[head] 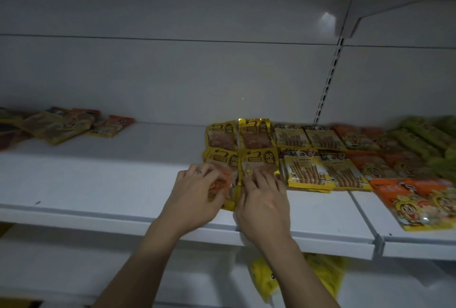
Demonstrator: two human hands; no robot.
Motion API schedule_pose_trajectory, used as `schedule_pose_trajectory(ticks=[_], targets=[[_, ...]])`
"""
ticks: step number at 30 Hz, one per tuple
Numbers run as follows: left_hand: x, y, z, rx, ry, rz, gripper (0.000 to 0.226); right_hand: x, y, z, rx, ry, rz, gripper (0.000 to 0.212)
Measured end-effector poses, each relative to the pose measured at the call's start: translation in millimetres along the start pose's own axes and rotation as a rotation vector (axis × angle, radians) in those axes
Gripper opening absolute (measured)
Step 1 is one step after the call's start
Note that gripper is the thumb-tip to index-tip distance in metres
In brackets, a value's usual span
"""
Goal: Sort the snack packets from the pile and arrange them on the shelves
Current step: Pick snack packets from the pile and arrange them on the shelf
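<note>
Placement in hand: left hand [197, 188] gripped gold packet [222, 159] with curled fingers, 6 o'clock on shelf [98, 184]; right hand [262, 196] pressed neighbouring packet [259, 159], fingers nearly straight. Pile [56, 125] lay at 9 o'clock. Next probably squaring edges, then fetching more.

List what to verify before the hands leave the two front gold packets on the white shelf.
1. Left hand grips the front-left shiny gold foil packet: ok.
2. Right hand presses the front-right gold foil packet flat: ok.
3. Front pair lines up with the rear gold packets: ok.
4. Front packets lie inside the white metal shelf lip: ok.
5. Far-left loose pile of mixed packets sorted: not ok.
6. Extra packets hidden beneath the hands: cannot tell.
</note>
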State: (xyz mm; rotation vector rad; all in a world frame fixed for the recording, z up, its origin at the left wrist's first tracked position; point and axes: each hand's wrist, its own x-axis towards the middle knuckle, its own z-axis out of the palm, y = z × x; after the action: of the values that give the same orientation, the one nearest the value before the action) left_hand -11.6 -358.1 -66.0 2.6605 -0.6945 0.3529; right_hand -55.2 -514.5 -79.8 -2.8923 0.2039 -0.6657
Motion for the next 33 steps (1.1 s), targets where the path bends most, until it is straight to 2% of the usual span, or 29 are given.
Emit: schedule_pose_trajectory(ticks=[4,9,12,16,19,26,33], targets=[[-2,2,-1,0.014,-0.008,0.003,0.039,-1,0,4,0.036,-0.021,0.010,0.052],[-2,7,-2,0.027,0.000,0.025,0.046,0,4,-1,0.110,0.068,-0.015,0.053],[-12,6,-7,-0.034,0.078,-0.022,0.049,1,1,-10,0.156,0.084,-0.033,0.056],[-34,-14,-22,-0.018,0.097,-0.107,0.068,7,-24,-24,0.162,0.045,-0.116,0.053],[-46,-41,-45,0.017,0.113,-0.150,0.069,18,-54,-30,0.164,0.016,-0.195,0.054],[-108,-155,-128,0.140,0.136,-0.311,0.065,25,-200,-32,0.232,-0.157,-0.355,0.066],[-164,-251,-191,0.167,0.176,-0.427,0.072,21,-325,-14,0.300,-0.190,-0.448,0.064]])
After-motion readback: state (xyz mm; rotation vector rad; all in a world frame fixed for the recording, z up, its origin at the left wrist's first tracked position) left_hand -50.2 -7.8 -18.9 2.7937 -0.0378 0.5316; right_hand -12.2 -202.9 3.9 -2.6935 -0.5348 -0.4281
